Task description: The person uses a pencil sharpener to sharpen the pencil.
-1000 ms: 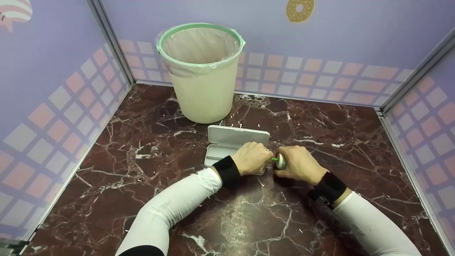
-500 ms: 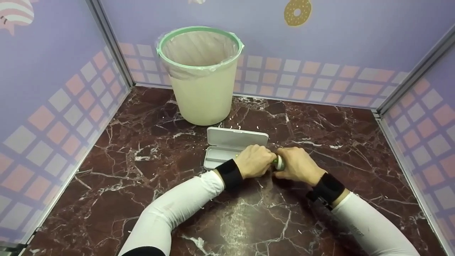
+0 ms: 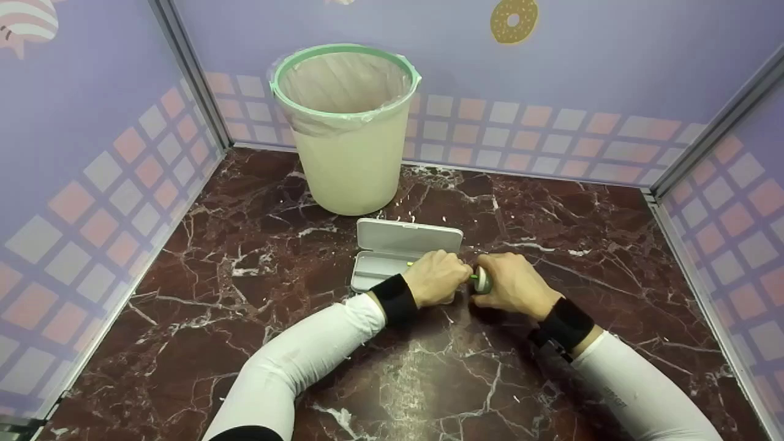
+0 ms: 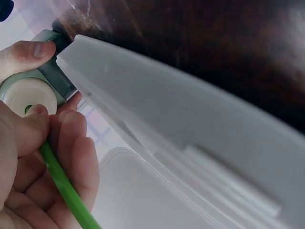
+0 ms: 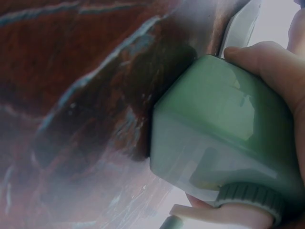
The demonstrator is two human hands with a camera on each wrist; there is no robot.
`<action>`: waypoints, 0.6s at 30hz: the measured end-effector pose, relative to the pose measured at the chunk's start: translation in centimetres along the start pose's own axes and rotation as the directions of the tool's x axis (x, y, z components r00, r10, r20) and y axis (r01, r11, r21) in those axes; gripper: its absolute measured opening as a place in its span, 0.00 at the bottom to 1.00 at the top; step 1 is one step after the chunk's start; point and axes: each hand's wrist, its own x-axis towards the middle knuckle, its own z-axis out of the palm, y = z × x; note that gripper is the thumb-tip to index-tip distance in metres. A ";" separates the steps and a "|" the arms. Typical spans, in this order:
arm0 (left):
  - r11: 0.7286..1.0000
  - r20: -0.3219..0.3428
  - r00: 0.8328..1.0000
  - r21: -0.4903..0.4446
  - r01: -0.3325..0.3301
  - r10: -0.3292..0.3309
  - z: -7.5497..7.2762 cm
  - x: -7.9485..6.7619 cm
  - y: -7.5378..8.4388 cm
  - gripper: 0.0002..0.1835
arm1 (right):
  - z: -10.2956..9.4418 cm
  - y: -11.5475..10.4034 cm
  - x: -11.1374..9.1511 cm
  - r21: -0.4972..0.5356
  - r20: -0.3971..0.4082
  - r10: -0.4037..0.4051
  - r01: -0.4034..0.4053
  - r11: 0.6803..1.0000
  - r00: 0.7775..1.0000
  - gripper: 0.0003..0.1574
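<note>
"Since the green sharpener (image 5: 224,109) needs steadying, where is it, and how is it held?"

"Just right of the pencil case (image 3: 370,278), low against or over the worktop (image 3: 551,361); which, I cannot tell. Your right hand (image 3: 517,283) grips its body, while your left hand (image 3: 438,275) pinches the green pencil (image 4: 69,191), whose end seems to sit in the round hole facing left."

"How will they handle?"

"Most likely the sharpener is hard, smooth plastic: light, a bit slippery. Wrap your fingers around the body, clear of the crank (image 5: 238,213). The pencil should be light and stiff, its point brittle, so pinch it close to the hole and hold it straight."

"And the containers?"

"Partly under your left hand, the pencil case lies open, its lid (image 3: 404,237) raised on the far side. Bare tray and a ridge show at the left end; your hand hides the rest. Farther back, the bin (image 3: 355,171) wears a thin, see-through liner (image 3: 343,79) folded over its rim, but you can't see its bottom from here. What the sharpener holds inside doesn't show."
</note>
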 end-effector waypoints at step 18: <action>0.999 0.024 0.999 0.046 -0.028 0.027 0.2 -0.1 -0.1 0.05 | 0.0 0.1 -0.1 -0.011 0.000 -0.005 0.005 1.000 1.000 0.28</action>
